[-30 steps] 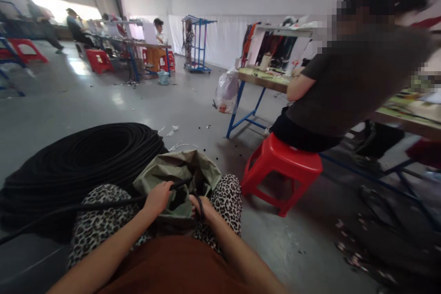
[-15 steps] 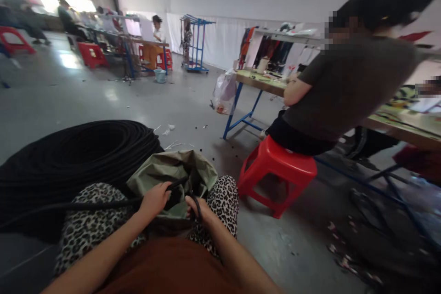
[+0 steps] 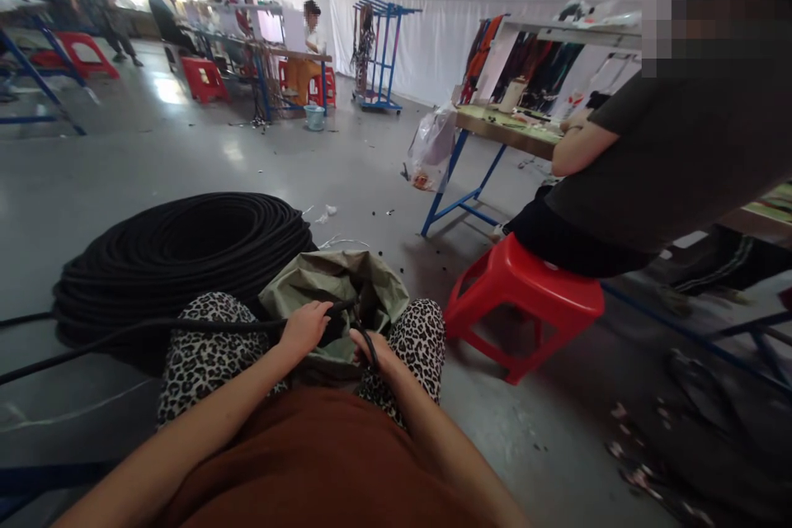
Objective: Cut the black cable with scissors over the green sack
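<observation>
Head view: the left hand [image 3: 304,328] is closed around a black cable [image 3: 186,325] at the mouth of an olive-green bag [image 3: 334,285] that sits between the person's knees, the cable running out to the left across the leopard-print trousers [image 3: 204,355] and off the frame edge. The right hand [image 3: 379,351] rests at the bag's near rim with its fingers [image 3: 362,338] curled around a short loop of the same cable; the loop stands just over the bag opening. Against the pictures of a second and half a second ago, both grips and the bag are where they were; the hands have barely shifted along the cable, and the visible change is the camera turning slightly, so the large coil of black cable [image 3: 179,252] on the floor now sits more fully in frame to the left. Judged from this, the work of handling cable at the bag is holding in place rather than advancing at this moment. To the right a co-worker [image 3: 668,157] sits on a red stool [image 3: 525,297] at a worktop [image 3: 507,132], well apart from the hands; other people work at tables in the far background
</observation>
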The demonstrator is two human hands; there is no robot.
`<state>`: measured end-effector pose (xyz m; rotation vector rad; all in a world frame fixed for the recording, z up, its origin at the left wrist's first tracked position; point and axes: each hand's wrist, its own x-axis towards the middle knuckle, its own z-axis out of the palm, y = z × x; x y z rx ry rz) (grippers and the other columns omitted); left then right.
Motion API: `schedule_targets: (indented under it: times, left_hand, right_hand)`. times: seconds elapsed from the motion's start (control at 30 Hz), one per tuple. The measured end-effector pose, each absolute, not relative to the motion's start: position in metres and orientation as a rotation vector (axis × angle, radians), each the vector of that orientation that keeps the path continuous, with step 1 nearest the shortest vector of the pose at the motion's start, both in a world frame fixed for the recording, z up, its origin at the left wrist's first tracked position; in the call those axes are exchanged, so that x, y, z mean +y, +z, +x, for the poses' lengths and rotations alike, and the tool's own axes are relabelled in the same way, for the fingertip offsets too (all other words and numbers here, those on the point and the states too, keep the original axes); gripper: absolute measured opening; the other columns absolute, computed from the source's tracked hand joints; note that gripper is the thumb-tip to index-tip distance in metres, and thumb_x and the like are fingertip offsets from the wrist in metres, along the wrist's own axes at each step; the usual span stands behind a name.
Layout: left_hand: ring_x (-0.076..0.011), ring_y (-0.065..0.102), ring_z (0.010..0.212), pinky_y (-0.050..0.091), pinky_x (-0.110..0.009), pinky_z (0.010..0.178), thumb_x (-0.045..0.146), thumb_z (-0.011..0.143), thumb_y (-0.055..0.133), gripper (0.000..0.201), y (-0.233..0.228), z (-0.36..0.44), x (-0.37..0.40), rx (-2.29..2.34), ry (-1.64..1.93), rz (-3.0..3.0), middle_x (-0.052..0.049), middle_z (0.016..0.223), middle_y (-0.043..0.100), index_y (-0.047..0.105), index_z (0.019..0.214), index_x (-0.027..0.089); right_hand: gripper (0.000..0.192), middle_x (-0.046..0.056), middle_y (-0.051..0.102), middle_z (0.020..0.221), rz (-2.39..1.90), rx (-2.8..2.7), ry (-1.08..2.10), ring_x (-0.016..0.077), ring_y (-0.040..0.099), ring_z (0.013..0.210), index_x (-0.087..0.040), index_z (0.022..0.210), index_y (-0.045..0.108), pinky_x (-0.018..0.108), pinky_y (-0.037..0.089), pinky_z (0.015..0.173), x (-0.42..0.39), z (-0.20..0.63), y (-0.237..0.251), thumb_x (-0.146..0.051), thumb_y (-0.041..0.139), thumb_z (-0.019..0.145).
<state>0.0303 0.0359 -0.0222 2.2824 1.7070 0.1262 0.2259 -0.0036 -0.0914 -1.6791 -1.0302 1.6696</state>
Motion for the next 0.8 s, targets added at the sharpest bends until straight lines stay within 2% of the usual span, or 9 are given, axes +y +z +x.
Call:
schedule_targets:
  times: [0.3,0.6,0.8]
  left_hand:
    - [-0.0271,0.07,0.121,0.051,-0.037,0.104,0.018,0.104,0.052,0.04,-0.02,0.032,0.028,1.683,0.065,2.339,-0.014,0.129,0.076,0.068,0.141,0.017]
    - [-0.027,0.071,0.118,0.052,-0.038,0.101,0.015,0.102,0.054,0.042,-0.016,0.033,0.028,1.686,0.03,2.372,-0.014,0.125,0.077,0.07,0.141,0.019]
    - [-0.0262,0.072,0.116,0.052,-0.036,0.098,0.015,0.101,0.057,0.042,-0.013,0.033,0.027,1.695,0.024,2.397,-0.013,0.123,0.078,0.071,0.14,0.022]
  right_hand:
    - [0.044,-0.001,0.063,0.064,-1.664,-0.986,1.69,0.0118,0.06,0.056,-0.015,0.077,0.062,0.022,0.043,0.058,-0.003,0.227,-0.1,-0.051,0.07,0.102]
    - [0.053,-0.002,0.061,0.061,-1.643,-1.008,1.691,0.0131,0.06,0.057,-0.017,0.074,0.061,0.024,0.044,0.06,-0.002,0.23,-0.104,-0.064,0.077,0.091]
    - [0.053,0.0,0.063,0.062,-1.633,-1.12,1.656,0.0139,0.059,0.058,-0.017,0.07,0.061,0.024,0.044,0.061,-0.002,0.233,-0.111,-0.061,0.071,0.097]
